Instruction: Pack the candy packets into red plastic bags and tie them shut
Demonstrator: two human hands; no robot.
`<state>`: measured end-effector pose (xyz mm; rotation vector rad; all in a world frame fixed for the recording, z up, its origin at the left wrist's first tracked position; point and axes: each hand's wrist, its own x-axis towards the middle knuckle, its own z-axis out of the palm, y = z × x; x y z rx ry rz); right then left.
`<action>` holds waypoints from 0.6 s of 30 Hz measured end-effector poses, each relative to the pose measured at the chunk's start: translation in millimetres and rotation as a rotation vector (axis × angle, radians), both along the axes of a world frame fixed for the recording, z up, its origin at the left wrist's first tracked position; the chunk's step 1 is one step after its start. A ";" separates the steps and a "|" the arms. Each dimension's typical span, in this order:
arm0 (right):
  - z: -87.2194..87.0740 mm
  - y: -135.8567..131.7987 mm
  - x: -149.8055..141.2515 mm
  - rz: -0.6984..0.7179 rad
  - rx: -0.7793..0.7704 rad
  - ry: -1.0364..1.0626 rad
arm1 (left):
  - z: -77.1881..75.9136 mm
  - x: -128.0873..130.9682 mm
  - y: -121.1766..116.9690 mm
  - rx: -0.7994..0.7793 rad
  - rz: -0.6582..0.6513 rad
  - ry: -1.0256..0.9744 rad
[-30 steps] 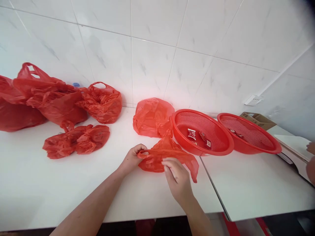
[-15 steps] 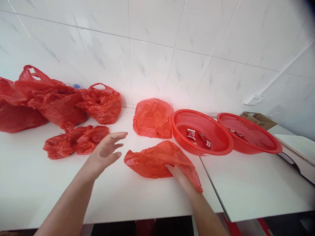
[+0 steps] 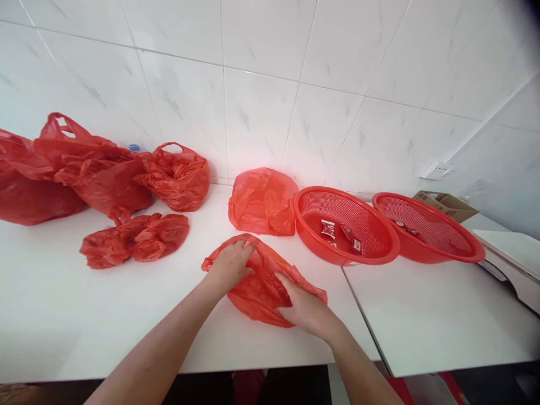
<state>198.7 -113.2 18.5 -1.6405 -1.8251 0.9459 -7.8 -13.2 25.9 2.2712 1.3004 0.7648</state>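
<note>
A thin red plastic bag [image 3: 257, 287] lies crumpled on the white table [image 3: 105, 315] in front of me. My left hand [image 3: 230, 267] presses on its upper left part with the fingers curled into the plastic. My right hand [image 3: 306, 308] rests on its right side, fingers bent and gripping the film. Just behind stands another puffed red bag [image 3: 261, 199].
Two red mesh baskets [image 3: 382, 256] [image 3: 476, 256] sit to the right, each with a few small wrapped sweets [image 3: 341, 233]. Several filled red bags [image 3: 93, 174] [image 3: 175, 174] and a flattened one [image 3: 135, 239] lie at the left. A cardboard box [image 3: 445, 203] is at far right.
My left hand, which had let go and hovered open to the left, has come back onto the bag. Both hands now bunch it together closer to me.
</note>
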 end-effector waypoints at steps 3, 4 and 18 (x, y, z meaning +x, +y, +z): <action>8.3 5.1 13.4 -0.007 -0.040 0.139 | -5.3 -11.6 5.0 -0.006 -0.059 0.203; 8.4 11.0 18.4 -0.029 -0.066 0.204 | -5.0 -14.6 4.2 -0.045 -0.080 0.212; 5.3 46.7 35.8 0.012 -0.318 0.802 | 32.1 -18.4 -18.5 -0.194 -0.153 -0.216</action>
